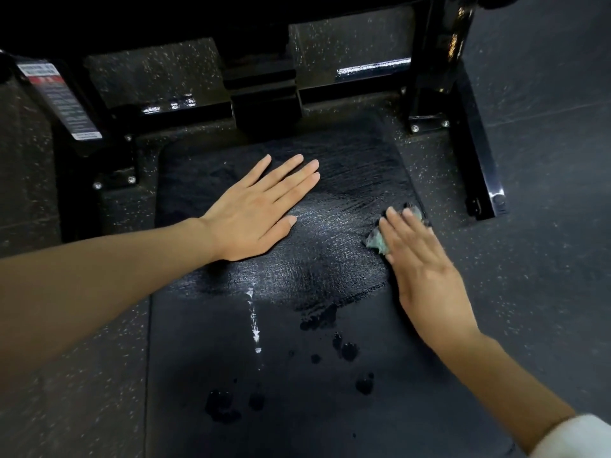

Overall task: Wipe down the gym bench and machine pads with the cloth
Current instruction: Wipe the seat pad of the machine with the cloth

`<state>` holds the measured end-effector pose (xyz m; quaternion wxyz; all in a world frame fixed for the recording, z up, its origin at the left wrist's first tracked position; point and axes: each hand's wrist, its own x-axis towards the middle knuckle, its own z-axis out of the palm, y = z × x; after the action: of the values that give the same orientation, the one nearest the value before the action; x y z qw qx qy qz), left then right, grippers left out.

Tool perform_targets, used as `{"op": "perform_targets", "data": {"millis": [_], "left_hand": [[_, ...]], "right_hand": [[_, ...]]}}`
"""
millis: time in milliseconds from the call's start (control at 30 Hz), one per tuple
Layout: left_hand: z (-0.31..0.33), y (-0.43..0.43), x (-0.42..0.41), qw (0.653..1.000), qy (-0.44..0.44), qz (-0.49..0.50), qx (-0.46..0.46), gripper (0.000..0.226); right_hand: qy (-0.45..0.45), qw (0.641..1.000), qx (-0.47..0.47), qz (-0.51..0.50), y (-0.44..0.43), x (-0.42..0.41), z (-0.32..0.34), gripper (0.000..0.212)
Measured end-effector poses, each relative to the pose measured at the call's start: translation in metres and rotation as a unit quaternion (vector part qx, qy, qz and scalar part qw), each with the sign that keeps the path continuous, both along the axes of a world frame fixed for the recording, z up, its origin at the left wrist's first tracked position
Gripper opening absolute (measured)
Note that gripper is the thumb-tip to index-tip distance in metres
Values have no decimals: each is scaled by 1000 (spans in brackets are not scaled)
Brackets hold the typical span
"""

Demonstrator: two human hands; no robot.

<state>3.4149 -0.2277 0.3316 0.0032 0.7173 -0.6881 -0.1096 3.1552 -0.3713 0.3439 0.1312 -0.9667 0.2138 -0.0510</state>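
A black padded bench seat [297, 375] fills the middle of the view; its far half glistens wet, with dark drops and a thin white streak of foam nearer me. My left hand [258, 209] lies flat on the pad's far left part, fingers spread, holding nothing. My right hand [420, 262] presses a small crumpled green cloth [377, 241] against the pad's right edge. Most of the cloth is hidden under the fingers.
The black steel frame of the machine [429, 61] stands beyond the pad, with bolted feet and a warning label [59, 97] on the left upright. Speckled dark rubber flooring [545, 226] surrounds the bench.
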Motion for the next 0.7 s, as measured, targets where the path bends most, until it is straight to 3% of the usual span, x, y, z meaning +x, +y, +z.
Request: {"op": "perform_targets", "data": {"millis": [200, 533, 700], "left_hand": [[0, -6, -7, 1000, -1, -1, -8, 63], [-1, -9, -11, 1000, 14, 15, -12, 63], [2, -9, -13, 999, 18, 24, -12, 63]], "right_hand": [[0, 1000, -4, 8, 6, -7, -5, 44], [74, 997, -4, -18, -47, 79, -15, 48], [93, 995, -38, 7, -39, 59, -10, 52]]}}
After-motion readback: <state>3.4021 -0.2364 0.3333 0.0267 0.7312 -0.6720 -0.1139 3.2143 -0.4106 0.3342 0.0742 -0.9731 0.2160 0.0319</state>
